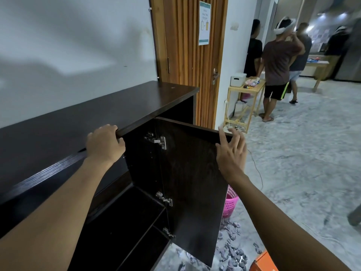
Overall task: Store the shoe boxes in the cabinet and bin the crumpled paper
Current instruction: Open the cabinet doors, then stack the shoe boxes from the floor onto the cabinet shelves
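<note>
Dark cabinet (78, 122) is running along the wall and filling most of the left side. Its door (191, 173) is standing swung wide open, w/ shelves (136, 210) showing inside and no box visible on them, so storing is prob not yet started. People (277, 61) are standing well off in the bg beside a small wooden table (246, 90), apart from all this. Pink basket (231, 204) is sitting on the floor just behind the open door, half hidden by it; likely the bin. Orange shoe box (262, 262) is poking in at the bottom edge, only a corner showing, on the floor near the door's outer corner. Crumpled paper (232, 253) is lying scattered as many small grey wads between door, basket & box.

Left hand (105, 142) is gripping the front lip of the cabinet top, fingers curled over the edge. Right hand (231, 151) is resting on the door's top edge, fingers spread & fairly straight, wrapped round nothing. Hinges (160, 141) are sitting fully extended.

Risks as I'm judging them:
- leaning weight on the door could be straining those hinges
- pushing the door further could be knocking the basket over
- w/ nobody holding it, the door could be drifting back into a box being carried in
- wads & the thin cable (257, 173) underfoot could be causing a slip when bending for the box
- can't tell if the box is fitting the shelf gap
</note>
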`<state>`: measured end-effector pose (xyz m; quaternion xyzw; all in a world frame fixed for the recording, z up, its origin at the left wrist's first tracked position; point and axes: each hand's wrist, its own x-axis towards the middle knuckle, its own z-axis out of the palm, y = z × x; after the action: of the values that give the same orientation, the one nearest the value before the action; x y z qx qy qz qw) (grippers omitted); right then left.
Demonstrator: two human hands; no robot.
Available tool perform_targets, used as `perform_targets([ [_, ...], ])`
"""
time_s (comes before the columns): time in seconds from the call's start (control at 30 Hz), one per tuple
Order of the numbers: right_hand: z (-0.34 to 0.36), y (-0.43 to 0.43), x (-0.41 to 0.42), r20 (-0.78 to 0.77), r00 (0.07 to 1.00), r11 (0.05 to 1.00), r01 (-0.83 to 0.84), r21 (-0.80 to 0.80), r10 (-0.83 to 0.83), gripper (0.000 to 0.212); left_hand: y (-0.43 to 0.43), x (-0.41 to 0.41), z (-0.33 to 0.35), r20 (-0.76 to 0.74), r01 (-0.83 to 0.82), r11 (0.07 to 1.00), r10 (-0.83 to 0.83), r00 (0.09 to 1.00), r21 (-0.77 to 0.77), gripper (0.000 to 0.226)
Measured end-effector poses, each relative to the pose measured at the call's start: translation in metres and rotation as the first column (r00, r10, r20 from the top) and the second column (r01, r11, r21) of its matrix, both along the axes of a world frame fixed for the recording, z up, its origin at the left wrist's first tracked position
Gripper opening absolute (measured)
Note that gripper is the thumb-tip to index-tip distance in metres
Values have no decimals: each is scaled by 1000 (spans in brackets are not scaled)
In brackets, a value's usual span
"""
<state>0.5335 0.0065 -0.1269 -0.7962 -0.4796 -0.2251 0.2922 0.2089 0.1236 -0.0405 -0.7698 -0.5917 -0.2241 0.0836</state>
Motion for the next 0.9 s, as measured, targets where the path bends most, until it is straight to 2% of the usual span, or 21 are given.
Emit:
perform_targets([
  [0.1, -17, -12, -3, 126, 992, 998, 13, 59, -21, 74, -11, 4, -9, -86, -13, 999, 17, 996, 38, 54],
  [0.2, -18, -30, -9, 89, 995, 999, -38, 11, 37, 67, -31, 8, -19, -116, 12, 999, -8, 993, 33, 59],
  [0.27, -16, -48, -15, -47, 991, 991, -129, -40, 127, 57, -52, 16, -22, -8, 75, 997, -75, 997, -24, 59],
  [0.33, -18, -77, -23, -285, 933, 971, -237, -24, 221, 46, -77, 27, -25, 204, 171, 972, -137, 969, -159, 55],
  [0.37, -21, -95, -26, -364, 899, 965, -262, -2, 243, 42, -91, 33, -29, 243, 219, 949, -163, 956, -227, 53],
  [0.5, -50, -175, -39, -542, 812, 974, -215, 69, 218, 28, -138, 55, -60, 240, 430, 785, -359, 902, -445, 40],
  [0.63, -87, -264, -45, -676, 732, 994, -110, 7, 85, 20, -195, 90, -94, 301, 572, 581, -500, 812, -580, 30],
  [0.8, -140, -351, -36, -775, 625, 995, 46, -85, -95, 18, -262, 132, -153, 465, 662, 415, -484, 741, -624, 18],
  [0.9, -171, -387, -25, -820, 547, 986, 108, -130, -168, 19, -297, 156, -191, 494, 669, 322, -479, 725, -670, 26],
])
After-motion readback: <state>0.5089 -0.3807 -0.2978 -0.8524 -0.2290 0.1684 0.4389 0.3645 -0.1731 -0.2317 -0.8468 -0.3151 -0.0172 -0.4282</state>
